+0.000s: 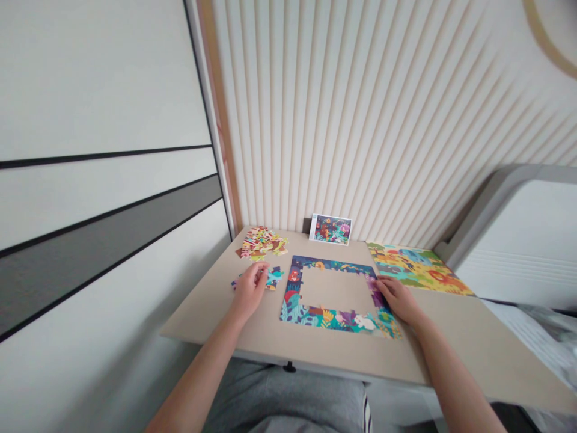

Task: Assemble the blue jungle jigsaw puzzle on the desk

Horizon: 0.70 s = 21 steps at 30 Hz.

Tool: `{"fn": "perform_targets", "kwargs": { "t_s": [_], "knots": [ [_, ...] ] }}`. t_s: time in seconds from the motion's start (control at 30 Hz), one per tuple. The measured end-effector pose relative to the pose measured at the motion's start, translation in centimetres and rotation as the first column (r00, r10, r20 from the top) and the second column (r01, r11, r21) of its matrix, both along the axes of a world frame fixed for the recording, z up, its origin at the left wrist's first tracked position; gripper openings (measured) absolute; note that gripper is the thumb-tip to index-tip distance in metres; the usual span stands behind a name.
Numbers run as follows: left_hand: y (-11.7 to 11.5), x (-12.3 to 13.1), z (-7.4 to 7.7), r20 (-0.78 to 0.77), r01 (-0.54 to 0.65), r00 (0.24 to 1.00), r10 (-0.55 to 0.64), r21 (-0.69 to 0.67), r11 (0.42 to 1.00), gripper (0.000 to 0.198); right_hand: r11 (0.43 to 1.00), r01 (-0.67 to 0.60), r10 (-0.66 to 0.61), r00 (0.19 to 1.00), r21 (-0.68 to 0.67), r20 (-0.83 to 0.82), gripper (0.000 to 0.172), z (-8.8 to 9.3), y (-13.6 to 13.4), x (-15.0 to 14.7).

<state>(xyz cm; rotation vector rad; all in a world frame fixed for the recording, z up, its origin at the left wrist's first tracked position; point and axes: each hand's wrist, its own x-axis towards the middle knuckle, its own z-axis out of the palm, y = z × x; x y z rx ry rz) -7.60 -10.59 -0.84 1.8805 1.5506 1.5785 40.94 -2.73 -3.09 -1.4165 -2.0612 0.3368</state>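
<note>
A puzzle border [311, 319], its middle showing bare table, lies on the beige table in front of me. My right hand [399, 297] rests at its right side, fingers stretched onto the purple edge. Left of the border, my left hand [252, 291] is closed in a pinch above a small pile of blue puzzle pieces [274, 276]. Whatever is between those fingertips is too small to make out. Part of that pile is hidden behind the hand.
Red and yellow puzzle pieces [261, 242] are heaped at the back left. A picture card [332, 230] leans near the ribbed wall. An assembled animal puzzle [417, 267] lies at the back right. A white cabinet [112, 288] stands along the left side.
</note>
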Motion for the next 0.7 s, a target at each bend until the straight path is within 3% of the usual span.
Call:
{"fn": "perform_targets", "kwargs": {
  "t_s": [0.13,0.4,0.7],
  "knots": [
    [-0.20,0.25,0.30,-0.142,0.083,0.986,-0.083,-0.003,0.997,0.021,1.000,0.006,-0.006,1.000,0.014,-0.010,0.047,-0.04,-0.01,-0.09],
    [-0.52,0.85,0.49,-0.209,0.217,0.954,-0.216,-0.018,0.976,0.022,1.000,0.001,-0.001,1.000,0.006,0.019,0.048,-0.09,0.13,-0.02],
    [-0.16,0.77,0.01,-0.273,0.256,0.927,-0.258,-0.044,0.966,0.022,0.999,0.023,-0.022,0.999,0.041,-0.026,0.047,0.69,-0.60,-0.81]
  ]
}}
